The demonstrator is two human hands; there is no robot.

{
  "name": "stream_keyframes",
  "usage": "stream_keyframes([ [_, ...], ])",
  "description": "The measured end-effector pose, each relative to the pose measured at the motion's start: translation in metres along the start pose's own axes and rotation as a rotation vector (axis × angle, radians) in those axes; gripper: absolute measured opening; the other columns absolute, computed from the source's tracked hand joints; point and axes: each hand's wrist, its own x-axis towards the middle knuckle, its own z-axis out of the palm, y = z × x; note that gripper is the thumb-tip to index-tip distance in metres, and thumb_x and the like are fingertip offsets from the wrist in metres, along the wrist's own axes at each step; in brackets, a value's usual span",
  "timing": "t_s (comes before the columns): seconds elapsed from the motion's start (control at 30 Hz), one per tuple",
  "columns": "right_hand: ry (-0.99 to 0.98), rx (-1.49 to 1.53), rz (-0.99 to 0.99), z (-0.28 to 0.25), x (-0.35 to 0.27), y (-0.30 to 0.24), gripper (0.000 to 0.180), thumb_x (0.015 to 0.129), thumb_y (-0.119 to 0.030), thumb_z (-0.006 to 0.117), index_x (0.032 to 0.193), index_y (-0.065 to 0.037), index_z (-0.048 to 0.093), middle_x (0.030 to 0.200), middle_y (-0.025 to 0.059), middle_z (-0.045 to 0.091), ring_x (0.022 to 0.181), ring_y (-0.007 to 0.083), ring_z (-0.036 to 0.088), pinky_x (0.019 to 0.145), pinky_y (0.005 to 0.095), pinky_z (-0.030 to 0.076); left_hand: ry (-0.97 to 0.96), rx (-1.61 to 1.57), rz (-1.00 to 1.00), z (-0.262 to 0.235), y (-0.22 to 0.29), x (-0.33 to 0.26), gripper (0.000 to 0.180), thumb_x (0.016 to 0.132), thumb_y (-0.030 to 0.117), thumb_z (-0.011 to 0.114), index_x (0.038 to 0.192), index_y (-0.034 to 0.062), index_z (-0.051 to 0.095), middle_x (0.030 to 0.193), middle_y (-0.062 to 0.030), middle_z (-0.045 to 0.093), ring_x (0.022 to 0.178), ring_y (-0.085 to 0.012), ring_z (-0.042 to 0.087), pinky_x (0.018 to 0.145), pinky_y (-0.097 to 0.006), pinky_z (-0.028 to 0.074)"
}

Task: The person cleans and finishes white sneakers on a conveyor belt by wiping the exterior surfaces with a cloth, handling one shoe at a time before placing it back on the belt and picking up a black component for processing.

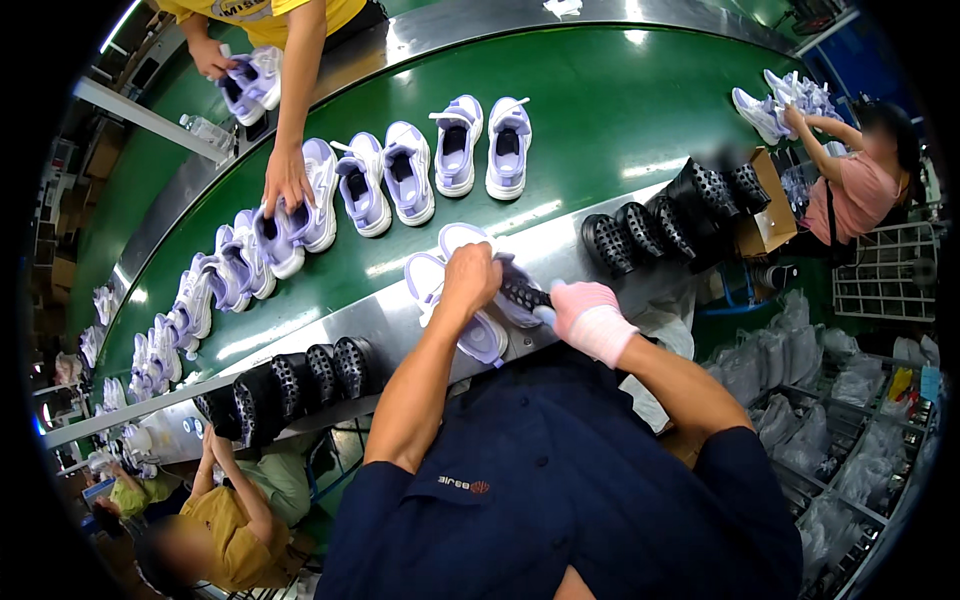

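Note:
In front of me, at the metal edge of the conveyor, is a pair of white and lilac sneakers (424, 281). My left hand (473, 277), bare, is closed on the upper of one sneaker. My right hand (592, 322), in a pale pink and white glove, grips a black perforated shoe insert (522, 293). That insert lies at the opening of the sneaker; how deep it sits inside cannot be seen. My left hand covers part of the shoes, and its fingertips are hidden.
More sneakers (405, 175) line the green conveyor belt (600, 110). Black perforated inserts stand along the metal ledge (420, 345) at left and right. Across the belt, a person in yellow (330, 35) handles sneakers. Other people sit at both sides. A cardboard box (765, 215) and bagged items (800, 430) are at right.

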Motion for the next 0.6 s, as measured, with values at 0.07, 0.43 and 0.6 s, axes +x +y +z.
stream_keyframes([
  [0.07, 0.023, -0.05, 0.086, 0.033, 0.036, 0.008, 0.027, 0.095, -0.027, 0.062, 0.096, 0.0, 0.069, 0.087, 0.0214, 0.073, 0.083, 0.0418, 0.072, 0.076, 0.0503, 0.058, -0.175, -0.274, 0.066, 0.005, 0.01, 0.023, 0.022, 0.086, 0.015, 0.066, 0.084, -0.006, 0.07, 0.088, -0.0293, 0.069, 0.094, -0.046, 0.067, 0.087, -0.051, 0.052],
  [0.43, 0.669, 0.128, -0.013, 0.088, 0.052, 0.075, 0.035, 0.087, -0.029, 0.073, 0.107, -0.001, 0.069, 0.107, 0.0241, 0.068, 0.098, 0.0415, 0.067, 0.084, 0.0493, 0.055, 0.238, -0.369, -0.056, 0.072, 0.017, -0.004, 0.1, 0.075, 0.017, 0.086, 0.158, 0.0113, 0.031, 0.106, -0.03, 0.064, 0.103, -0.0491, 0.065, 0.092, -0.053, 0.053],
  [0.6, 0.213, 0.144, 0.211, 0.084, 0.07, 0.063, 0.044, 0.088, -0.043, 0.071, 0.099, -0.001, 0.068, 0.093, 0.023, 0.072, 0.093, 0.0419, 0.069, 0.084, 0.0492, 0.056, 0.175, -0.27, -0.25, 0.069, 0.057, -0.009, 0.1, 0.078, 0.008, 0.081, 0.16, 0.0148, 0.025, 0.11, -0.0334, 0.062, 0.098, -0.0506, 0.065, 0.087, -0.054, 0.053],
])
